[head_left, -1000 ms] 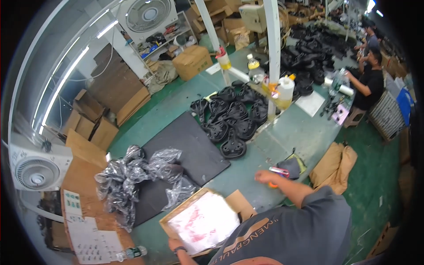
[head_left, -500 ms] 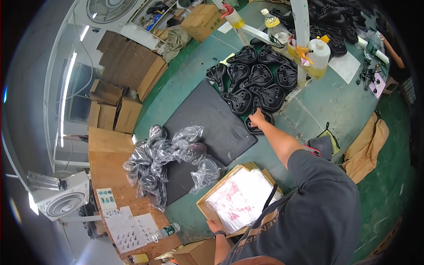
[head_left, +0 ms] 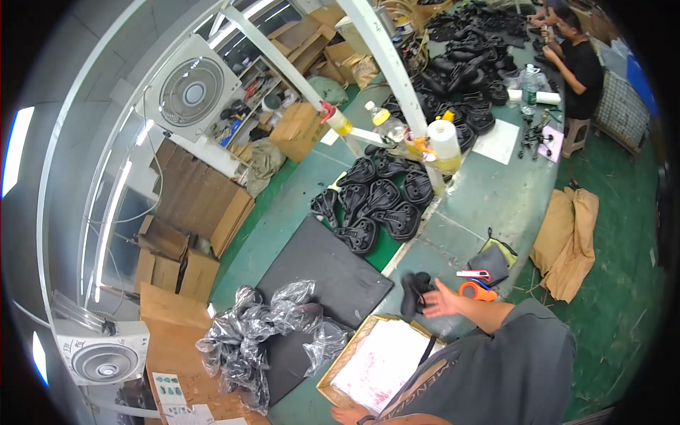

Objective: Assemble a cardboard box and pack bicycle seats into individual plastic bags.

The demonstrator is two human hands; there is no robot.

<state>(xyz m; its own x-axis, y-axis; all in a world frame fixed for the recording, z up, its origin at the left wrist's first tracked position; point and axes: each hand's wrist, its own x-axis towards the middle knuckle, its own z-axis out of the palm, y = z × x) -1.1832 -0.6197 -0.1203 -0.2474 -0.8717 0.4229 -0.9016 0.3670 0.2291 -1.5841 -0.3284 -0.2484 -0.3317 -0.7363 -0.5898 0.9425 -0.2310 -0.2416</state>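
My right hand (head_left: 440, 300) grips a black bicycle saddle (head_left: 414, 292) just above the table, close to the far corner of an open cardboard box (head_left: 333, 373). White paper with pink marks lines the box. My left hand (head_left: 347, 413) rests at the box's near edge, fingers curled on the rim. A pile of several black saddles (head_left: 375, 202) lies farther out on the green table (head_left: 489, 198). Between the pile and the box lies a black mat (head_left: 326, 269).
Crumpled clear plastic bags (head_left: 262, 333) lie left of the box. An orange tape dispenser (head_left: 476, 290) and a grey pouch (head_left: 490, 262) sit right of my hand. Brown paper sacks (head_left: 567, 241) hang off the table edge. Another person (head_left: 577, 60) sits at the far right. Stacked cartons (head_left: 177, 255) and fans stand left.
My right hand reached out to the saddle pile, then came back toward the box with one black saddle in it. The left hand stayed on the box.
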